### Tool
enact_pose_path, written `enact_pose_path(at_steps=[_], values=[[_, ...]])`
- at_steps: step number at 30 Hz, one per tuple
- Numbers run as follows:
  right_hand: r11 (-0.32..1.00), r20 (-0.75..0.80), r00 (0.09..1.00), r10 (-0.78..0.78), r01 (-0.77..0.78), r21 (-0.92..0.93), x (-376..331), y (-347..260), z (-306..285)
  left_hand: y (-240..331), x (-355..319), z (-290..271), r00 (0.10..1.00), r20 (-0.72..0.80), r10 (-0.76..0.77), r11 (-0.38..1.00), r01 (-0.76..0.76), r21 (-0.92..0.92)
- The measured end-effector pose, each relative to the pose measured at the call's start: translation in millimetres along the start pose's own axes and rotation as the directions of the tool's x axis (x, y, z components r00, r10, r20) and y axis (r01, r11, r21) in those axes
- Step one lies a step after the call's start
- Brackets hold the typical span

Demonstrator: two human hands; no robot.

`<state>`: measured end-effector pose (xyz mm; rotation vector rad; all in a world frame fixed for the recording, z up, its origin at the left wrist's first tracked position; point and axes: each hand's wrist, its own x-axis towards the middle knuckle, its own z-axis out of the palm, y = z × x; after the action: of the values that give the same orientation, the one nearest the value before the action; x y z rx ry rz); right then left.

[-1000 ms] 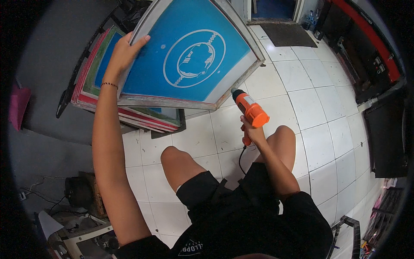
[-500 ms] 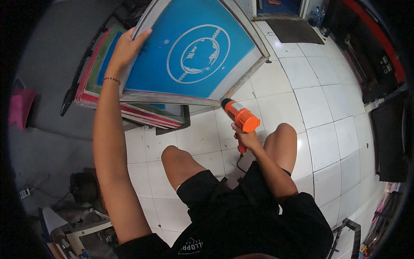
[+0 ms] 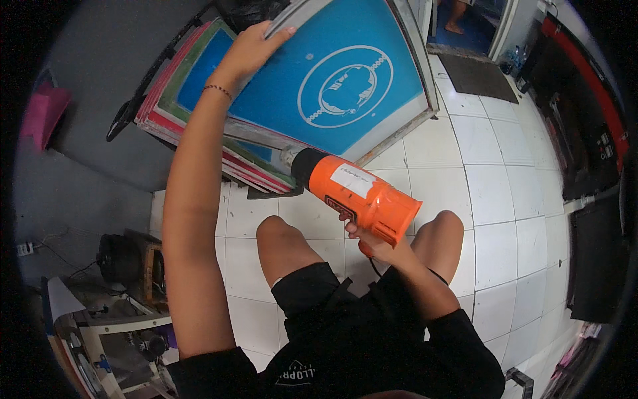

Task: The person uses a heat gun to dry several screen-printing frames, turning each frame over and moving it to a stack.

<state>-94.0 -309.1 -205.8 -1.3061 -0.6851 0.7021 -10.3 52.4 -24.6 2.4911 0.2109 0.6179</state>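
Observation:
My left hand [image 3: 249,53] is closed on the upper left edge of a screen-printing frame [image 3: 352,30] and holds it tilted. Its mesh is blue, with a pale oval emblem on it. In my right hand [image 3: 375,245] I grip an orange heat gun [image 3: 362,193] by its handle, fingers wrapped round it. The gun's black collar and metal nozzle point up and left at the frame's lower edge; whether they touch cannot be told. Behind the held frame leans a stack of other frames [image 3: 166,96] with red, green and blue faces, partly hidden by my left arm.
White floor tiles [image 3: 492,193] spread around my bare knees. A dark mat [image 3: 477,74] lies before a doorway, where another person's foot [image 3: 454,27] shows. Black and red equipment [image 3: 585,100] lines the right side. A pink object [image 3: 50,116] hangs at the left, above cluttered gear [image 3: 126,329].
The heat gun has risen toward my head and swung left, its nozzle now turned more sideways. My left hand keeps its grip on the frame; the view has shifted slightly.

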Motion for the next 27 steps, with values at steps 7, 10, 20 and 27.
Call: enact_pose_path(at_steps=[7,10,20,27], values=[[0.987,-0.014,0.988,-0.153,0.152,-0.048,9,-14,1,11,4,3,1.000,0.000,0.015,0.998,-0.015,0.056],[0.933,-0.054,0.986,-0.159,0.132,-0.335,8,-10,0,15,5,-1,0.998,0.065,-0.015,0.998,0.010,0.065],[0.905,-0.160,0.951,-0.263,0.186,-0.382,-16,-21,-8,9,5,15,0.985,-0.155,0.070,0.822,0.031,0.569],[0.968,-0.242,0.938,-0.247,0.248,-0.027,-36,-23,-22,26,-48,50,0.914,-0.293,0.281,0.528,0.108,0.842]])
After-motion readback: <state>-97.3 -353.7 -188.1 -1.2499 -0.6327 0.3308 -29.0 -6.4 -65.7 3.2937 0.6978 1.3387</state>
